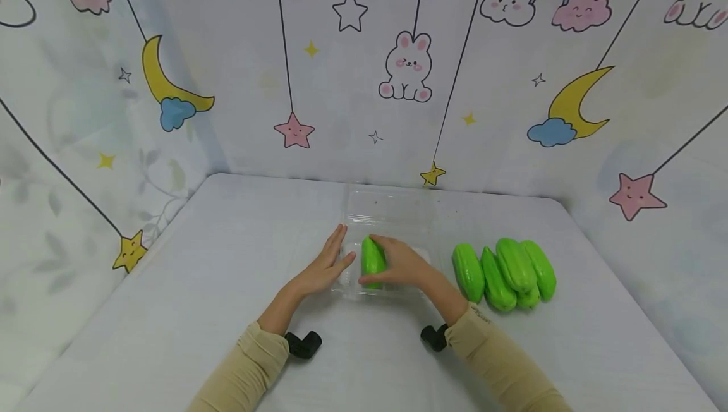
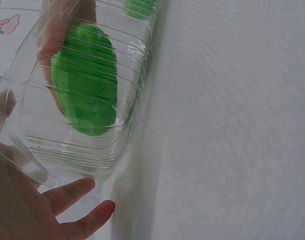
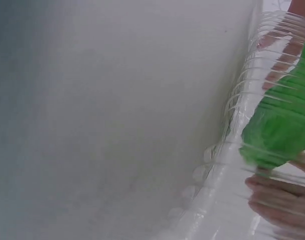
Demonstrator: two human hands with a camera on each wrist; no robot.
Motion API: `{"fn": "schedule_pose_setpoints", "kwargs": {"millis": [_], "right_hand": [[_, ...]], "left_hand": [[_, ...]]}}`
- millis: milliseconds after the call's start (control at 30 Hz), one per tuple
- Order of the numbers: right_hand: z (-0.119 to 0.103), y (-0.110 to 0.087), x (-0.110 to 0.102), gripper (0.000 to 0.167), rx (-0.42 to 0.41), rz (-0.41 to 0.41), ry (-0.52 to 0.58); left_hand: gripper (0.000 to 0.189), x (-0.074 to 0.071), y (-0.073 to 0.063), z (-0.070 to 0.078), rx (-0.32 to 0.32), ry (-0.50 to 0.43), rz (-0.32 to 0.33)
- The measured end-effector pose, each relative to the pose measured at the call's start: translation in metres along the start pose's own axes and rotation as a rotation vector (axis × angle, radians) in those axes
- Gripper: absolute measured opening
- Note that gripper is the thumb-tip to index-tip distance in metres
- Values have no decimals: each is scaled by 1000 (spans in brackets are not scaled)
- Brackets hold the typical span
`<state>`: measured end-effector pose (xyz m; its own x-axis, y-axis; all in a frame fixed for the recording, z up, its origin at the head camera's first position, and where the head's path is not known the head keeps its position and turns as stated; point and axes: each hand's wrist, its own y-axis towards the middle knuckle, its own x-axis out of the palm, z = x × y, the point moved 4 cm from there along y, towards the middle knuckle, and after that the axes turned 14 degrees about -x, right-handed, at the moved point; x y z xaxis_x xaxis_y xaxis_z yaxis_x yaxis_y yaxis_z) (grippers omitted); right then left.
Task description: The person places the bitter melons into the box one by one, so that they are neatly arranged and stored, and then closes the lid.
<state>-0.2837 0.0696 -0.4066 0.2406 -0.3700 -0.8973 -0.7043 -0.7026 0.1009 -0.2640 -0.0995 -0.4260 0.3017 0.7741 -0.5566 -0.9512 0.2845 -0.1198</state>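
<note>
In the head view a clear plastic clamshell box (image 1: 383, 206) stands mid-table, its lid folded back toward the wall. My right hand (image 1: 404, 265) holds one bright green, lengthwise-ribbed vegetable (image 1: 372, 256) inside the box, fingers at its far end and thumb at its near end. At the box's left side is my left hand (image 1: 320, 271), fingers extended and thumb reaching over the rim. The left wrist view shows the vegetable (image 2: 87, 82) through the ridged wall. Through the box in the right wrist view, the vegetable (image 3: 280, 122) appears partly cut off by the frame edge.
Several more green vegetables (image 1: 514, 265) lie in a heap on the white table (image 1: 239, 235), right of the box. A patterned cloth wall (image 1: 335, 90) rises behind the table. A black wrist device (image 1: 303, 345) sits at my left wrist, another (image 1: 435, 338) at the right.
</note>
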Motion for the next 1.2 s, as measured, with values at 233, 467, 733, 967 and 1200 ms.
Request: {"fn": "schedule_pose_setpoints", "kwargs": {"millis": [233,467,733,967,1200], "right_hand": [[-1,7,6,99,-16,-13,17],[-6,13,10,98,-38,-18,22],[-11,20,15,101,-24,-23,2],[-16,25,16,101,-27,0,-24],[-19,28,16,99,-44,21,-41]], "left_hand": [[68,0,0,0,13,-3,-4],[67,-1,-1,0,38,-2,2],[67,0,1,-1,49,-9,-7],[65,-1,1,0,55,7,-3],[65,0,2,-2,65,14,10]]}}
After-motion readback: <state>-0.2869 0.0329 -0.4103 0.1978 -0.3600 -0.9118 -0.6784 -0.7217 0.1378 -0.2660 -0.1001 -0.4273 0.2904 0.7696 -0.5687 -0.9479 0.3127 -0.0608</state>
